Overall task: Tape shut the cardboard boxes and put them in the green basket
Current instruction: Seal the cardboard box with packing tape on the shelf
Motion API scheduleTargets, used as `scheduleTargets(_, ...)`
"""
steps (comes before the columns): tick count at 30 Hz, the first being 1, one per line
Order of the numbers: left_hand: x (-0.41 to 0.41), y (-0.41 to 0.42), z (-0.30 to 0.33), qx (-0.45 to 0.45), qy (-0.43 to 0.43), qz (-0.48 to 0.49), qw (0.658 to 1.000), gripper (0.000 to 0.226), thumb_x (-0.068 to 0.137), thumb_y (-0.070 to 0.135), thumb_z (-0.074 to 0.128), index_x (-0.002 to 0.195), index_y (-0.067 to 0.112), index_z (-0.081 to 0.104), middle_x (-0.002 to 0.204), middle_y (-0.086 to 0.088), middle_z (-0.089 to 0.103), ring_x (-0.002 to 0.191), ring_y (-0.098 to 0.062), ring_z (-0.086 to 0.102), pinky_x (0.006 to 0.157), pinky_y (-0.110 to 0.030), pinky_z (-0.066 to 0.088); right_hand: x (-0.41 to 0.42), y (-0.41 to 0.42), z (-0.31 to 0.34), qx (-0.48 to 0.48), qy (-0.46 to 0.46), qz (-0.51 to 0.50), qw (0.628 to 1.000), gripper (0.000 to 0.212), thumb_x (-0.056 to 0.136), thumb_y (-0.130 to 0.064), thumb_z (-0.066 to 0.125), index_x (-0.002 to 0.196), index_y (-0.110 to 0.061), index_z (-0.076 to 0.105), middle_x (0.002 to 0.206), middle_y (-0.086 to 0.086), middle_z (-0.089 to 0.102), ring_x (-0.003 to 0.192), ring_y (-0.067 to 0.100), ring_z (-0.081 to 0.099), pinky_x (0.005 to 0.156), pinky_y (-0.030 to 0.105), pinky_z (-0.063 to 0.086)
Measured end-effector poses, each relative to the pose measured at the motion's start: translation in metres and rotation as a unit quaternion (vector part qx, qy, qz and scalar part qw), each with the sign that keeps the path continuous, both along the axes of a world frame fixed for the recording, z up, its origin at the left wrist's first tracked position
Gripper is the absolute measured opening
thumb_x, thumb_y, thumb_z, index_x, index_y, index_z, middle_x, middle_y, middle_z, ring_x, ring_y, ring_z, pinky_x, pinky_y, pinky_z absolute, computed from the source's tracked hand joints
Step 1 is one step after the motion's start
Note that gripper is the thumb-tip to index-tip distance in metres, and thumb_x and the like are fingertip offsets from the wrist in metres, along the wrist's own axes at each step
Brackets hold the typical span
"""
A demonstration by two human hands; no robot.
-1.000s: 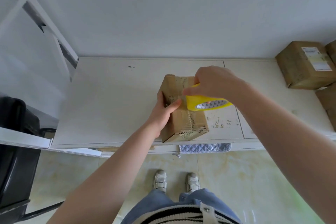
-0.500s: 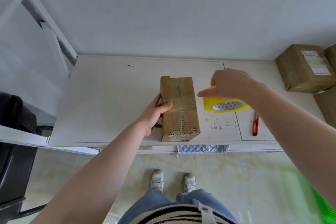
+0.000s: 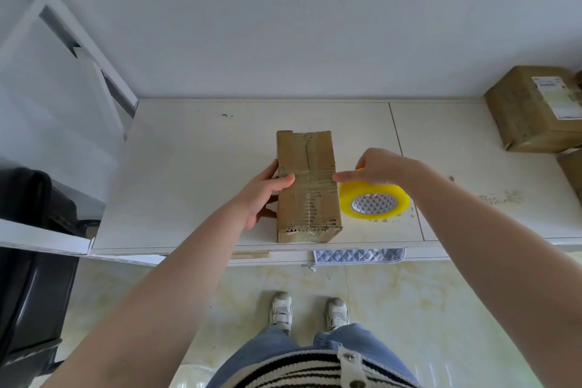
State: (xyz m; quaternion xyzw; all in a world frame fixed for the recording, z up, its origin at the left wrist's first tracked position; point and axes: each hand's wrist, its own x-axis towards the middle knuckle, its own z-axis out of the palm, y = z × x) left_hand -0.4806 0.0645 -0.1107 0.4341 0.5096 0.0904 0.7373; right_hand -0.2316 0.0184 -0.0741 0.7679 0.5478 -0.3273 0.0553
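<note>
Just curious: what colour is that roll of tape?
Yellow, with a white patterned core; the tape roll shows in the head view.

One head-worn wide-angle view looks steeply down from above, facing a white wall. The white tabletop (image 3: pixel 189 167) fills the middle at arm's reach, the tiled floor (image 3: pixel 409 309) and the wearer's sneakers (image 3: pixel 282 312) lie below, edges bowed by the lens

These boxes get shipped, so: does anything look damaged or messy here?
Yes: the box is worn, its near edge torn and showing the corrugation. The table right of the tape roll has scuffed, stained patches.
</note>
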Motion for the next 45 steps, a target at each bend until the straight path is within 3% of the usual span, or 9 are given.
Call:
scheduleTargets(5,0.034,-0.001,0.007,0.036,0.073,0.052,0.995,0.122,0.075,0.038,0.082,0.155,0.029,-0.010,0.161,-0.008,0.022,0.144,-0.031,0.030,0.116,-0.057,0.022,0.000,-0.001,0.000,-0.008,-0.007,-0.004,1.000,0.084,0.057,-0.091,0.049,0.071,-0.011,0.070,0.060,0.001,0.065,0.057,0.016,0.061,0.055,0.027,0.041)
scheduleTargets(12,0.042,-0.008,0.000,0.112,0.070,0.053,0.990,0.085,0.069,0.035,0.087,0.140,0.025,0.041,0.127,0.003,0.062,0.116,-0.020,0.057,0.104,-0.043,0.041,-0.003,-0.005,0.002,0.000,-0.026,-0.014,1.000,0.083,0.064,-0.087,0.053,0.080,-0.008,0.072,0.065,0.003,0.065,0.061,0.017,0.061,0.058,0.028,0.044)
scheduleTargets(17,0.044,-0.014,0.010,0.011,-0.024,0.034,0.999,0.075,0.061,0.043,0.081,0.129,0.024,0.054,0.111,-0.002,0.071,0.091,-0.016,0.070,0.069,-0.033,0.055,0.006,-0.003,0.029,0.005,-0.037,0.016,0.999,0.080,0.065,-0.087,0.052,0.073,-0.008,0.069,0.061,0.001,0.063,0.056,0.015,0.059,0.055,0.026,0.041)
scheduleTargets(23,0.025,-0.017,-0.001,-0.002,-0.066,0.012,0.998,0.068,0.076,0.040,0.074,0.135,0.017,0.050,0.117,-0.011,0.070,0.105,-0.028,0.069,0.091,-0.047,0.055,-0.010,0.003,0.041,0.021,-0.062,0.068,0.996,0.066,0.084,-0.072,0.050,0.054,-0.014,0.042,0.050,-0.002,0.038,0.045,0.013,0.038,0.051,0.027,0.029)
scheduleTargets(26,0.016,-0.013,0.004,0.055,-0.016,0.029,0.998,0.092,0.068,0.045,0.077,0.146,0.019,0.035,0.124,-0.005,0.065,0.108,-0.023,0.066,0.098,-0.043,0.052,-0.020,0.011,0.046,0.027,-0.076,0.093,0.992,0.043,0.091,-0.054,0.051,0.066,-0.018,0.051,0.061,-0.002,0.051,0.053,0.011,0.047,0.052,0.025,0.032)
scheduleTargets(31,0.018,-0.013,0.009,0.153,0.041,0.044,0.986,0.087,0.087,0.030,0.073,0.154,0.030,0.017,0.121,0.011,0.054,0.099,-0.007,0.057,0.077,-0.021,0.046,-0.030,0.016,0.047,0.034,-0.110,0.113,0.987,0.037,0.090,-0.049,0.053,0.065,-0.023,0.046,0.063,-0.004,0.052,0.054,0.008,0.048,0.050,0.024,0.029)
scheduleTargets(33,0.024,-0.013,0.014,0.102,0.008,0.053,0.993,0.081,0.091,0.024,0.069,0.153,0.034,0.018,0.136,0.001,0.054,0.108,-0.016,0.060,0.081,-0.033,0.055,-0.031,0.016,0.048,0.036,-0.113,0.113,0.986,0.037,0.090,-0.050,0.054,0.065,-0.024,0.045,0.063,-0.004,0.052,0.054,0.008,0.048,0.050,0.024,0.029)
scheduleTargets(38,0.033,-0.019,0.024,0.090,0.093,0.004,0.992,0.136,0.053,0.081,0.070,0.152,0.041,-0.014,0.157,-0.007,0.019,0.142,-0.032,0.028,0.114,-0.054,0.029,-0.040,0.018,0.048,0.043,-0.129,0.118,0.984,0.040,0.091,-0.052,0.051,0.064,-0.023,0.045,0.063,-0.004,0.051,0.055,0.008,0.046,0.050,0.025,0.029)
scheduleTargets(45,0.031,-0.019,0.019,0.119,0.139,-0.009,0.983,0.145,0.042,0.081,0.068,0.151,0.039,-0.018,0.154,-0.008,0.018,0.142,-0.032,0.025,0.116,-0.053,0.026,-0.049,0.022,0.051,0.040,-0.142,0.133,0.980,0.045,0.095,-0.052,0.046,0.063,-0.020,0.045,0.062,-0.003,0.048,0.055,0.009,0.044,0.050,0.026,0.027)
